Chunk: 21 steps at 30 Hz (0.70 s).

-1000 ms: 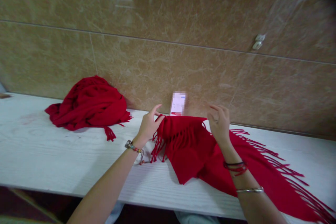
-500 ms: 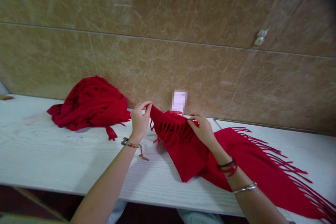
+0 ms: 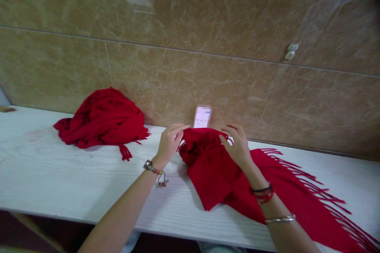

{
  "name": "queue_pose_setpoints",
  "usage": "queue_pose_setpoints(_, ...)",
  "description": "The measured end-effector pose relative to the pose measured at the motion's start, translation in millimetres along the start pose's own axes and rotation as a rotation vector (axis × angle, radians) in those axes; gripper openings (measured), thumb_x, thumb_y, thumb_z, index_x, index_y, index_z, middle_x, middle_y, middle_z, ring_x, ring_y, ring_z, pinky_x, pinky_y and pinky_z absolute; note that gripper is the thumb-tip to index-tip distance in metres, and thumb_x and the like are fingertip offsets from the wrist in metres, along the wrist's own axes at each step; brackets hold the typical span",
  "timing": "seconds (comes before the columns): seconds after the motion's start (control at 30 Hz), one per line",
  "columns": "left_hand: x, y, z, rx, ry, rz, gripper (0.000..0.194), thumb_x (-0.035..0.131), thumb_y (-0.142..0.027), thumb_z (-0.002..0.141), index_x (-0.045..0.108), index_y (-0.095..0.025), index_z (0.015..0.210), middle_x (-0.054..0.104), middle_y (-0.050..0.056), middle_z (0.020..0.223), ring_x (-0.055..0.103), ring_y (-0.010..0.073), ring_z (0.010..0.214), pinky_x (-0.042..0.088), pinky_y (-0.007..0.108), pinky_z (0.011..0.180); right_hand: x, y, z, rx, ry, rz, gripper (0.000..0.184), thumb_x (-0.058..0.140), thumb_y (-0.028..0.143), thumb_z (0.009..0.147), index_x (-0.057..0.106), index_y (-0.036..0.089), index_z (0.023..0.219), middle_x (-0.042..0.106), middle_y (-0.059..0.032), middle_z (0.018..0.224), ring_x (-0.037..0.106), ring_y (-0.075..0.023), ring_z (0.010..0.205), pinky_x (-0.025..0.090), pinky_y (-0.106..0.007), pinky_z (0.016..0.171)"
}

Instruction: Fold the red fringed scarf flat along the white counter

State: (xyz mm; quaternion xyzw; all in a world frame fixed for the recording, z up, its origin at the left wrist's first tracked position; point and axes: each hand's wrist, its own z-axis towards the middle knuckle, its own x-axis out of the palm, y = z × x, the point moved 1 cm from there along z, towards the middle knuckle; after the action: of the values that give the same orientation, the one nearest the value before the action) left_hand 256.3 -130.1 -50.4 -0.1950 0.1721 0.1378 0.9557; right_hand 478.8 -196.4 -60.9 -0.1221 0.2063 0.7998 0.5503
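A red fringed scarf (image 3: 213, 170) lies partly folded in front of me, its narrow folded end bunched between my two hands. My left hand (image 3: 171, 142) is at the left corner of that end, fingers stretched out over the upper edge and fingertips touching the cloth. On the right, my right hand (image 3: 237, 146) has its thumb and fingers apart beside the opposite corner, where a few fringe strands show between them. The rest of the scarf passes under my right forearm and spreads rightward, fringe along its far side.
A second heap of red fringed cloth (image 3: 103, 120) sits at the left against the brown marbled wall (image 3: 166, 75). A lit phone (image 3: 202, 118) leans on the wall behind the scarf. The white wood-grain table (image 3: 71, 182) has its front edge close to me.
The scarf's fringed end has come down and its fringe is tucked into a bunch. My left hand has moved right and lower, its pinch loosened; my right hand has shifted right, fingers spread.
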Motion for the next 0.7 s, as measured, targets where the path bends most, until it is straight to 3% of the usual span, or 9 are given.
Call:
queue_pose_setpoints(0.1,0.3,-8.8,-0.7,0.042,0.015,0.031,0.025,0.047,-0.004,0.077,0.065,-0.019,0.086,0.062,0.003,0.087,0.058,0.0144,0.084,0.046,0.029,0.078,5.1,33.0,-5.1,-0.149,0.140,0.053,0.029,0.056,0.032,0.077,0.056,0.023,0.105,0.050,-0.0103,0.112,0.046,-0.0262,0.107,0.036,-0.049,0.092)
queue_pose_setpoints(0.23,3.2,-21.0,-1.7,0.087,0.044,0.014,0.016,0.053,-0.006,0.073,0.063,-0.017,0.077,0.055,0.003,0.086,0.055,0.0141,0.080,0.045,0.028,0.074,10.6,57.5,-13.1,-0.195,0.130,0.133,0.034,0.060,0.036,0.075,0.056,0.021,0.104,0.049,-0.0123,0.116,0.044,-0.0276,0.110,0.035,-0.051,0.093)
queue_pose_setpoints(0.37,6.5,-28.0,-3.3,0.084,0.120,-0.035,0.010,0.056,-0.007,0.073,0.059,-0.016,0.071,0.055,0.003,0.087,0.054,0.0148,0.082,0.045,0.029,0.076,10.0,59.9,-14.3,-0.158,0.079,0.230,0.030,0.064,0.036,0.072,0.059,0.020,0.096,0.051,-0.0121,0.111,0.048,-0.0263,0.105,0.042,-0.046,0.087)
queue_pose_setpoints(0.5,8.6,-28.2,-4.5,0.089,0.164,-0.067,0.014,0.052,-0.006,0.076,0.059,-0.018,0.076,0.055,0.002,0.091,0.054,0.0142,0.086,0.045,0.029,0.080,9.3,57.5,-13.1,-0.125,0.016,0.223,0.005,0.056,0.023,0.077,0.060,0.021,0.081,0.055,-0.0087,0.103,0.051,-0.0230,0.100,0.043,-0.043,0.085)
queue_pose_setpoints(0.7,15.0,-15.1,-7.8,0.054,0.196,0.095,0.008,0.057,-0.014,0.075,0.060,-0.017,0.082,0.054,0.006,0.100,0.053,0.0189,0.094,0.043,0.034,0.084,-1.2,47.0,-5.7,0.019,-0.102,0.174,0.011,0.048,0.016,0.079,0.057,0.020,0.083,0.056,-0.0077,0.094,0.053,-0.0201,0.090,0.045,-0.038,0.079)
